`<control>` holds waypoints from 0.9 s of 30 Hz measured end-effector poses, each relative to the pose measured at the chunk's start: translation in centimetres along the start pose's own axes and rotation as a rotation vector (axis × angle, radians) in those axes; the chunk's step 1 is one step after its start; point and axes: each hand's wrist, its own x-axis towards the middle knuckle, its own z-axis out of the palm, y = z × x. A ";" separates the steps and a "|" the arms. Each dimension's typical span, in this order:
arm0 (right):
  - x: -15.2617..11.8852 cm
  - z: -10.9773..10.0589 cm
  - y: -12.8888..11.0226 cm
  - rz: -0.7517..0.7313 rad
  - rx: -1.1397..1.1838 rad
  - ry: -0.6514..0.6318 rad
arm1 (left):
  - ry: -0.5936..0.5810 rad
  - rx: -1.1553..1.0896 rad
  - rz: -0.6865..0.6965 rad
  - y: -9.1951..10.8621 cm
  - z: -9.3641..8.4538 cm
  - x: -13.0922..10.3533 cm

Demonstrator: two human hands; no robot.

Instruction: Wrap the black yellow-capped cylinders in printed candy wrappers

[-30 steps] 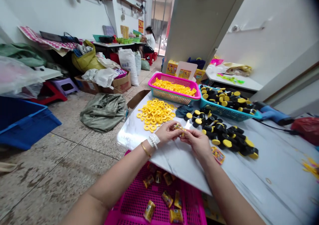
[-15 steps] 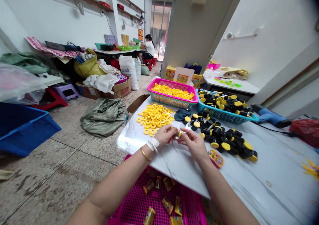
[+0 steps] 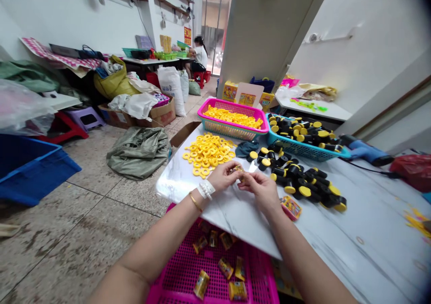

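Observation:
My left hand (image 3: 225, 176) and my right hand (image 3: 259, 187) meet over the white marbled table (image 3: 235, 218). Between their fingertips is a small yellowish piece (image 3: 237, 168), mostly covered by the fingers. Yellow rings (image 3: 208, 152) lie heaped just beyond my left hand. Black cylinders with yellow caps (image 3: 303, 183) are piled to the right of my right hand. A small colourful sticker pack (image 3: 290, 207) lies beside my right wrist.
Behind the piles stand a pink basket (image 3: 232, 108) of yellow parts and a blue basket (image 3: 303, 147) of capped cylinders. Below the table edge, a magenta crate (image 3: 182, 268) holds several wrapped pieces. A blue tool (image 3: 365, 151) lies right. A person (image 3: 201, 56) sits far back.
Both hands have drawn closer together around the small piece, and the right fingers now cover more of it. The camera view has shifted slightly.

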 end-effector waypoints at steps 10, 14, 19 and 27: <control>0.4 -0.8 -0.9 -0.128 -0.008 -0.171 | 0.043 -0.019 -0.105 -1.0 0.1 -0.1; 0.4 -0.6 -0.2 -0.284 -0.055 -0.105 | 0.047 -0.039 -0.154 -1.0 -0.1 0.0; 0.2 -0.6 0.4 -0.373 -0.126 -0.051 | 0.052 -0.035 -0.229 -0.9 0.0 0.0; -0.6 -0.6 -1.5 -0.683 -0.432 -0.107 | 0.060 0.009 -0.282 -0.6 0.1 0.1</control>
